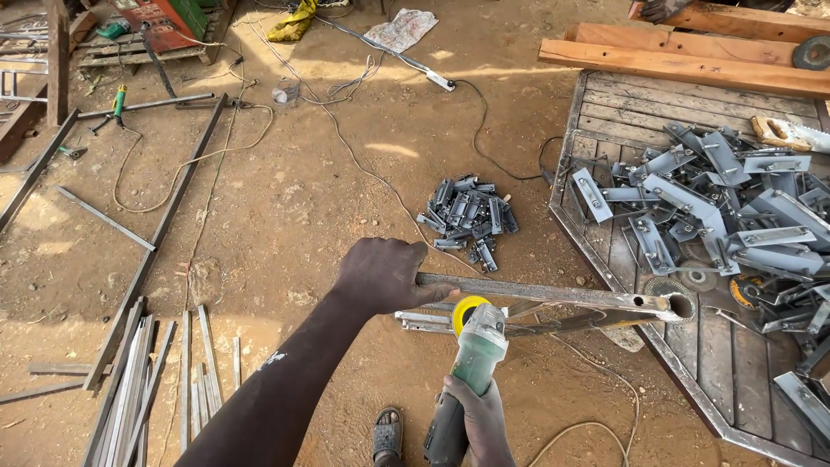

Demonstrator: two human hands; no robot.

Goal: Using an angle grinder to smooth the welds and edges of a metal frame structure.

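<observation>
Over a sandy workshop floor (285, 207), seen from above, a long rusty metal bar (553, 296) runs level from the middle of the view toward the right, its far end resting at the edge of a wooden pallet platform (692, 346). The person's left hand (380, 275) is clamped over the near end of the bar, fingers wrapped down around it. Just below, the right hand (480, 419) is closed around the dark body of an angle grinder (471, 363) with a green housing; its yellow-centred disc (467, 311) sits at the underside of the bar, right beside the left hand. Whether the disc touches the metal cannot be told. A second, thinner strip (432, 322) lies under the bar. A sandalled foot (388, 434) shows at the bottom edge, just left of the grinder, and a pale cable (588, 428) loops on the ground to the right.

Behind the bar, a small heap of grey metal brackets (467, 220) lies on the dirt. A far larger heap of similar grey brackets (735, 216) covers the pallet platform, with a handsaw (787, 134) at its upper right. Long wooden planks (683, 65) lie beyond. At lower left, a bundle of cut metal strips (147, 380) lies on the ground, and cables (346, 95) trail across the floor at the top.
</observation>
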